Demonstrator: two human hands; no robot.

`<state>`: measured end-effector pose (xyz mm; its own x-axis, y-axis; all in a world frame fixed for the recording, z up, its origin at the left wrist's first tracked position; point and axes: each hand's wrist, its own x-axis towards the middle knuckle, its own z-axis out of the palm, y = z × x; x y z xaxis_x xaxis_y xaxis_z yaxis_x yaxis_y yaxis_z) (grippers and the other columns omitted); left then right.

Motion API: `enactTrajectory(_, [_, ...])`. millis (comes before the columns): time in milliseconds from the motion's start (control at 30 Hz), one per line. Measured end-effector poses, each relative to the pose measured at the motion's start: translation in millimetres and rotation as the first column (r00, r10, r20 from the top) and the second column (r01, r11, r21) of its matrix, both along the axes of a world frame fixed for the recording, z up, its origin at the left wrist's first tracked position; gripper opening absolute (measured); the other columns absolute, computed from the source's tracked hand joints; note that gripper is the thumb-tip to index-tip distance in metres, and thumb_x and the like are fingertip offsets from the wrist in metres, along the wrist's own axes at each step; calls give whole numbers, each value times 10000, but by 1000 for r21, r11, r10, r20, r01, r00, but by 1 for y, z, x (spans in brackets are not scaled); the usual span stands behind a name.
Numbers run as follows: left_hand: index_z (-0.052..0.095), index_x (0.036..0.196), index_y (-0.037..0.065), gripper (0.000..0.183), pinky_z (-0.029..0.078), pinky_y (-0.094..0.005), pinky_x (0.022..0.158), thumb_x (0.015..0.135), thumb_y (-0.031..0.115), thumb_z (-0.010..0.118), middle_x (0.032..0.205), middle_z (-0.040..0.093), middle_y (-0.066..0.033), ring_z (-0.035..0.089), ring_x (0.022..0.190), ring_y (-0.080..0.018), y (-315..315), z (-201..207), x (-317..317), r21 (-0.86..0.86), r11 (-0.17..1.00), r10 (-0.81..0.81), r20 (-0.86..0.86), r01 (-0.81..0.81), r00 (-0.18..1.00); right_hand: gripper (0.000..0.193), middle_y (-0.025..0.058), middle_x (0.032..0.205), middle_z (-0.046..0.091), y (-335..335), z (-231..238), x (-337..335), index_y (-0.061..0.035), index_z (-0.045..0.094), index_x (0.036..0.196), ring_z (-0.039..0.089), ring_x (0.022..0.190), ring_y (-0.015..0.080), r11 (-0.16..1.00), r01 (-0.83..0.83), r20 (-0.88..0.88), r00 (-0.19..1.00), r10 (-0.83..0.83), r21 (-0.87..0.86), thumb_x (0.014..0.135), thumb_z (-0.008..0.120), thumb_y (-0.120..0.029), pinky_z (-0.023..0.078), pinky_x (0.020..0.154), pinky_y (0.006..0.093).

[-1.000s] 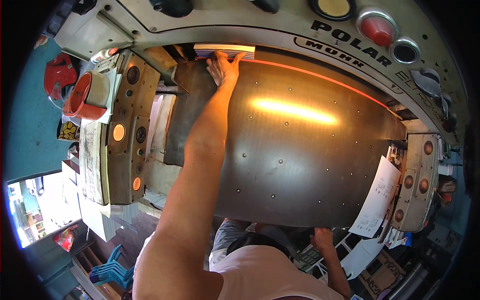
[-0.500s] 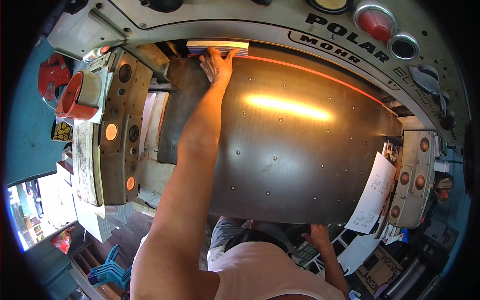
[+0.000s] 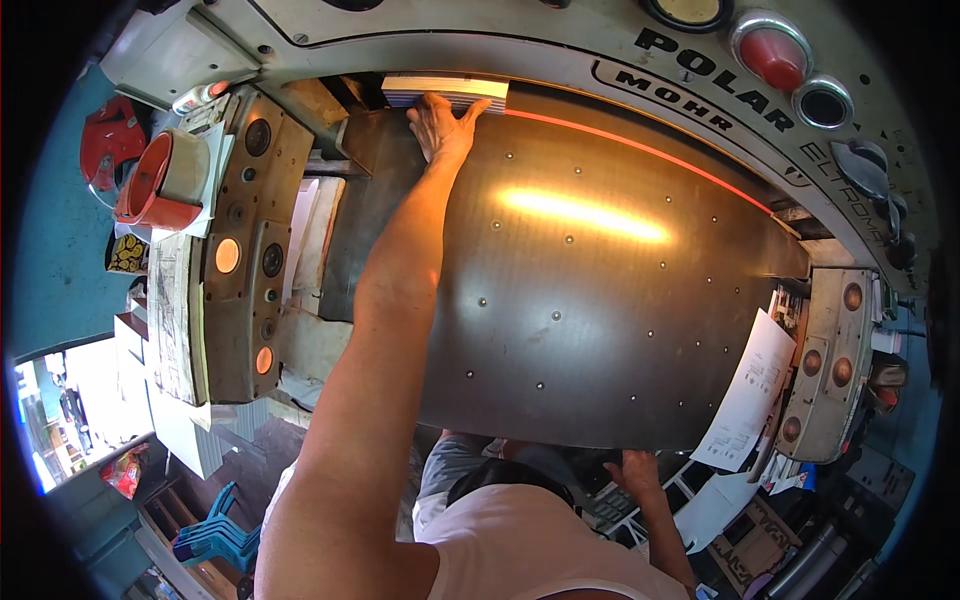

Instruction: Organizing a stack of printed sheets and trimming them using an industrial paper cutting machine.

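At the far left of a dark metal machine table (image 3: pixel 560 360), a small stack of paper (image 3: pixel 447 88) sits under the edge of a paper cutter. My left hand (image 3: pixel 440 130) presses against the stack's near side, thumb spread out to the right and fingers bent. Its arm reaches across the table from below. A thin red light line (image 3: pixel 640 146) runs along the table to the right of the stack. My right hand (image 3: pixel 637 472) is low, at the table's near edge; its thumb stands apart, while the edge hides its fingertips.
Across the far side runs the cutter's housing (image 3: pixel 560 62), with a red button (image 3: pixel 772 52). Side panels (image 3: pixel 235 260) with round fittings flank the table. An orange container (image 3: pixel 152 182) stands on the left; a printed sheet (image 3: pixel 745 390) leans at the right. Blue stacked chairs (image 3: pixel 215 535) are lower left.
The whole view has shifted slightly, with the far machine parts a little further right. My left hand stays against the paper stack, and my right hand stays at the near edge.
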<state>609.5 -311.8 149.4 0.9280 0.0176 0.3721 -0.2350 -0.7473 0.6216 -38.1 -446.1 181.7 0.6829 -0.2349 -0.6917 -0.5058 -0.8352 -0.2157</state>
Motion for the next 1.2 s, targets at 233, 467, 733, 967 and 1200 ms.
enactTrajectory(233, [536,953,30,642,399,-478,909,726,567,806,927,610,-98,490,1007,-337,-1,3,-1,-45,999,23,-56,-26,998,727,240,1333,543,2,5,3,-21,512,1341,499,1251,420,998,60,38,997,-60,18,749,810,-320,376,1089,478])
enactTrajectory(467, [541,958,43,656,405,-487,901,714,595,798,951,639,-93,491,1036,-338,-1,3,0,-43,999,17,-96,-21,995,666,256,1237,610,-5,1,4,-27,560,1293,561,1172,435,999,-5,-43,999,3,-44,784,768,-403,440,1021,481])
enactTrajectory(733, [536,950,42,668,410,-481,881,702,604,799,918,639,-85,492,1018,-331,-3,0,4,-46,998,45,-60,-48,997,757,253,1411,500,-4,14,29,-22,501,1373,469,1314,403,997,-73,-330,941,74,17,814,723,-482,373,1100,453])
enactTrajectory(967, [530,937,46,668,409,-476,881,696,606,802,891,629,-79,494,1004,-327,-6,2,3,-53,998,30,-109,-36,994,772,255,1427,482,-1,24,38,-12,473,1389,443,1336,404,998,-18,-389,920,37,53,828,707,-487,362,1112,449])
enactTrajectory(1200, [529,942,47,670,403,-472,883,690,602,807,886,619,-68,491,991,-321,-3,8,1,-67,997,16,-122,-24,992,684,239,1361,542,3,2,12,-7,485,1370,505,1266,396,985,160,-230,963,-143,57,861,692,-414,411,1059,454])
